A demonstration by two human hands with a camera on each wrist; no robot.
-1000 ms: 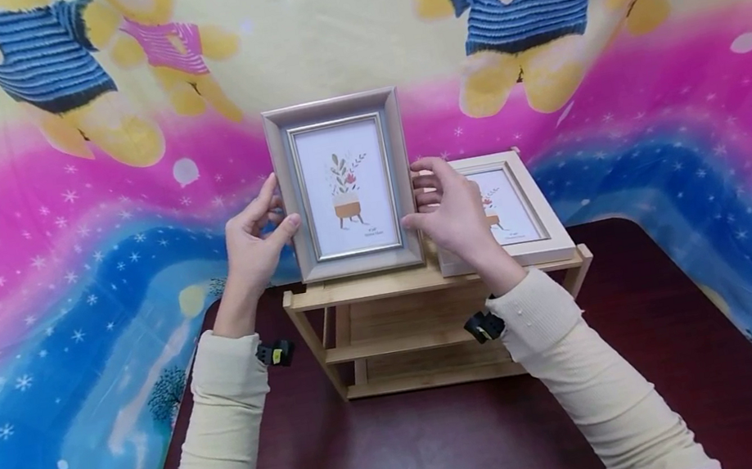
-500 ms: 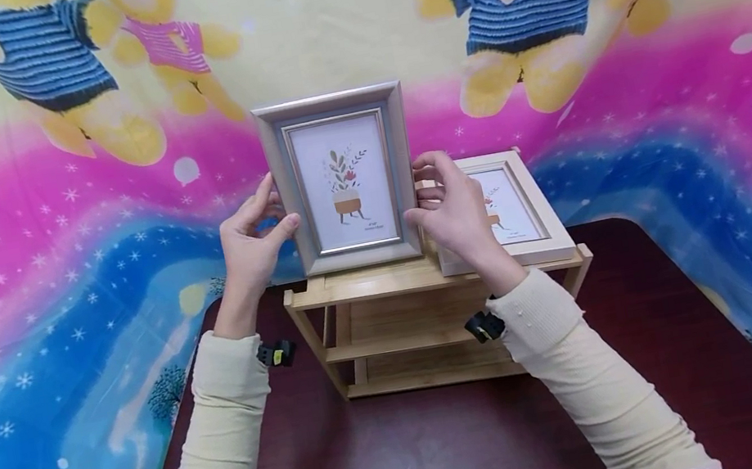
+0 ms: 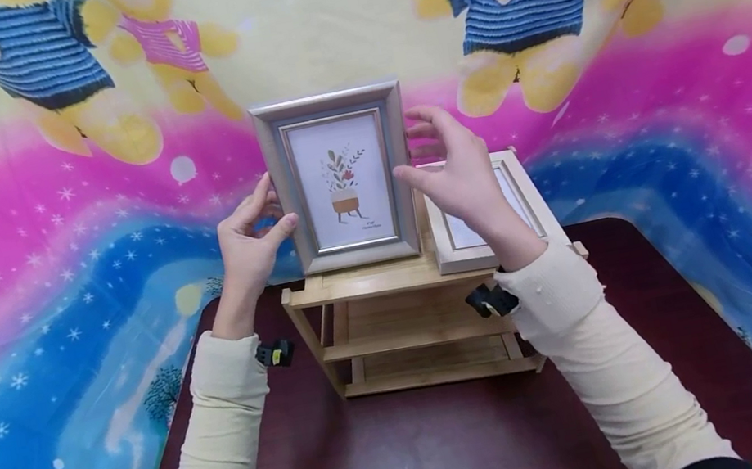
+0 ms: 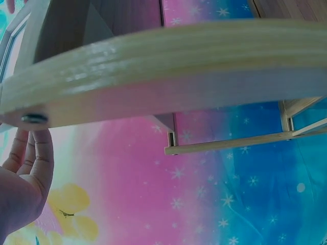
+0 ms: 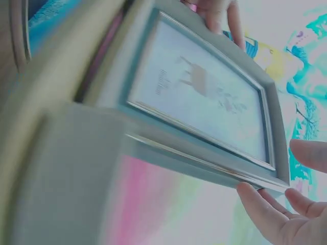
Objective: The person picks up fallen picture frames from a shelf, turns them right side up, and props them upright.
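A silver-grey picture frame (image 3: 352,180) with a potted-plant print stands upright on the top left of a wooden shelf rack (image 3: 406,325). My left hand (image 3: 251,247) grips its left edge, thumb in front and fingers behind. In the left wrist view, this hand (image 4: 28,178) is partly hidden behind a rack rail (image 4: 163,69). My right hand (image 3: 458,171) is beside the upper right edge. Its fingertips (image 5: 248,189) touch or nearly touch the frame's edge in the right wrist view, while the thumb (image 5: 309,153) stands apart. Both wrists wear dark cameras.
A cream picture frame (image 3: 459,264) lies flat on the rack's top right, below my right hand. The rack, with lower shelves, stands on a dark red table (image 3: 412,452). A colourful bear-print cloth (image 3: 325,19) hangs behind and at both sides.
The grey frame has shifted slightly up and back on the top shelf, then stayed nearly still. My right hand has risen along its right edge and loosened. My left hand has barely moved.
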